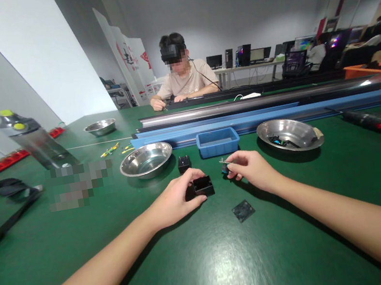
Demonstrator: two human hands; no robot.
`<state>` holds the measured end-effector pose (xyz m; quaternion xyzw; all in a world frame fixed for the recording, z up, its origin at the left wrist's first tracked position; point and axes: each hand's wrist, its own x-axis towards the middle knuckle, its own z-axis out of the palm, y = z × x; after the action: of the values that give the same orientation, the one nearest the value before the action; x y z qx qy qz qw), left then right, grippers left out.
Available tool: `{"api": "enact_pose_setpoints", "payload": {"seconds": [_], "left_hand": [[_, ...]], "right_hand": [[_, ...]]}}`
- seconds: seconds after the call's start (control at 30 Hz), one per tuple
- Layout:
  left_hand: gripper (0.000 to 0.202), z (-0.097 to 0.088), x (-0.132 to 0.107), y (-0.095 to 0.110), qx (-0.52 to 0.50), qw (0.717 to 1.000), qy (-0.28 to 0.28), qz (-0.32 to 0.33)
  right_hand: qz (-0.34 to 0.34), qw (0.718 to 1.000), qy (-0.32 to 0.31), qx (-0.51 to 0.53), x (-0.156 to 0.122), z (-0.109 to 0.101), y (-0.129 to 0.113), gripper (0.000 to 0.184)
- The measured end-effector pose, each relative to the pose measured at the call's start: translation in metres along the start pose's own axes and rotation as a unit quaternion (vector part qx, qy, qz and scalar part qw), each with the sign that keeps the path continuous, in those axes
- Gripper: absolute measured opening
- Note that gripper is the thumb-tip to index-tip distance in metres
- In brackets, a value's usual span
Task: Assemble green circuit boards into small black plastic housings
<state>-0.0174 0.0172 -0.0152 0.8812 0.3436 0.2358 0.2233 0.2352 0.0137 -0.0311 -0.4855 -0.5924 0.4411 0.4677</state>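
Two hands are busy right in the middle of the green desk (212,266). Left hand (175,201) is curled around a small black box (203,186), thumb and fingers closed on its left side, and the box sits on the desk surface just in front of that hand. Right hand (250,169) is pinched shut on a tiny part with a metal prong (224,164), held just to the right of the box and a bit above it, so the two pieces are close but not touching as far as I can see.

Slightly nearer to the camera, between the two forearms, a flat dark square plate (243,211) lies on the desk by itself. Just behind the box there's another small black cube (184,163).

Further back you've got a row: a steel bowl (146,160) on the left, a blue plastic tray (217,141) in the center, and a second steel bowl (289,134) on the right with some small dark bits in it. Behind those runs a long blue and silver rail (262,110). Off to the left stands a water bottle (35,140), tilted in the view, and across the desk another person (183,82) is seated with both hands down on the surface.
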Motion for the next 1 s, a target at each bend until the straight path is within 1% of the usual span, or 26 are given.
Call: {"api": "enact_pose_setpoints", "payload": {"seconds": [0.03, 0.1, 0.17, 0.2, 0.27, 0.4, 0.47, 0.5, 0.57, 0.63, 0.67, 0.7, 0.77, 0.8, 0.83, 0.9, 1.0], "left_hand": [[0.036, 0.000, 0.000, 0.000, 0.003, 1.000, -0.002, -0.001], [0.036, 0.000, 0.000, -0.001, 0.010, 1.000, -0.005, -0.001], [0.036, 0.000, 0.000, -0.001, 0.015, 1.000, -0.004, 0.001], [0.036, -0.001, 0.000, -0.001, 0.017, 1.000, -0.003, 0.004], [0.036, -0.001, 0.000, 0.000, 0.020, 1.000, 0.001, 0.009], [0.035, -0.002, 0.000, 0.000, 0.026, 0.999, 0.001, 0.018], [0.034, -0.001, 0.000, 0.000, 0.027, 0.999, 0.001, 0.021], [0.035, -0.001, 0.000, 0.000, 0.027, 0.999, 0.001, 0.021], [0.038, -0.001, 0.000, -0.001, 0.034, 0.999, 0.004, 0.018], [0.046, -0.001, 0.000, -0.002, 0.047, 0.999, 0.013, 0.009], [0.046, -0.001, 0.001, -0.001, 0.056, 0.998, 0.015, 0.005], [0.044, -0.002, 0.001, -0.001, 0.065, 0.998, 0.014, 0.003], [0.032, -0.003, 0.002, 0.001, 0.079, 0.997, 0.009, 0.004], [0.026, -0.004, 0.002, 0.003, 0.082, 0.997, 0.008, 0.008], [0.023, -0.005, 0.002, 0.004, 0.081, 0.997, 0.012, 0.014], [0.021, -0.006, 0.002, 0.006, 0.072, 0.996, 0.034, 0.029], [0.021, -0.007, 0.001, 0.009, 0.061, 0.994, 0.072, 0.058]], "right_hand": [[-0.031, 0.997, 0.009, -0.073, -0.001, -0.002, -0.001, 0.017], [-0.080, 0.975, 0.028, -0.206, -0.002, -0.005, -0.005, 0.019], [-0.096, 0.952, 0.037, -0.287, -0.004, -0.007, -0.010, 0.022], [-0.095, 0.947, 0.034, -0.304, -0.004, -0.007, -0.012, 0.024], [-0.080, 0.951, 0.015, -0.299, -0.005, -0.007, -0.014, 0.027], [-0.048, 0.978, -0.037, -0.197, -0.007, -0.004, -0.012, 0.031], [-0.045, 0.984, -0.038, -0.166, -0.008, -0.004, -0.011, 0.031], [-0.055, 0.983, -0.029, -0.170, -0.008, -0.005, -0.011, 0.030], [-0.103, 0.973, -0.014, -0.206, -0.007, -0.009, -0.013, 0.022], [-0.163, 0.954, -0.018, -0.251, -0.006, -0.014, -0.015, 0.009], [-0.187, 0.944, -0.031, -0.271, -0.006, -0.017, -0.015, 0.015], [-0.206, 0.934, -0.049, -0.288, -0.006, -0.019, -0.015, 0.028], [-0.233, 0.914, -0.093, -0.319, -0.005, -0.021, -0.014, 0.048], [-0.243, 0.905, -0.115, -0.330, -0.005, -0.021, -0.012, 0.052], [-0.249, 0.898, -0.133, -0.337, -0.005, -0.020, -0.011, 0.053], [-0.252, 0.893, -0.148, -0.342, -0.004, -0.018, -0.008, 0.047], [-0.245, 0.898, -0.138, -0.338, -0.004, -0.016, -0.006, 0.037]]}}
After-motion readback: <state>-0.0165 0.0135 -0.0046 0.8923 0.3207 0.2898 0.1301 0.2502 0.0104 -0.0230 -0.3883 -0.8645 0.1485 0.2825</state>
